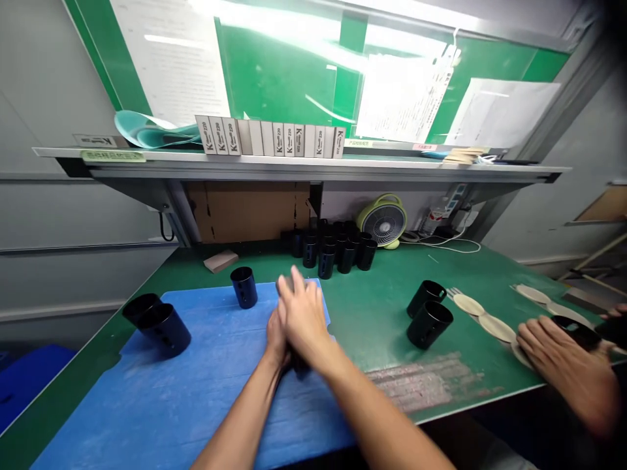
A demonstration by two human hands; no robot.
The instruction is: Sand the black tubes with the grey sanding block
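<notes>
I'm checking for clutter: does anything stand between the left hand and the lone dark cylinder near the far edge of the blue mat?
Nothing visible does: only bare blue mat shows between the left hand and that dark cylinder.

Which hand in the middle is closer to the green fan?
Right. The right hand is below-left of the desk fan in view; the left hand is lower and farther left.

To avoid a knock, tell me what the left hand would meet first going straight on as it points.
Likely the right hand, which overlaps the left hand in view; whether they touch is hard to tell.
</notes>
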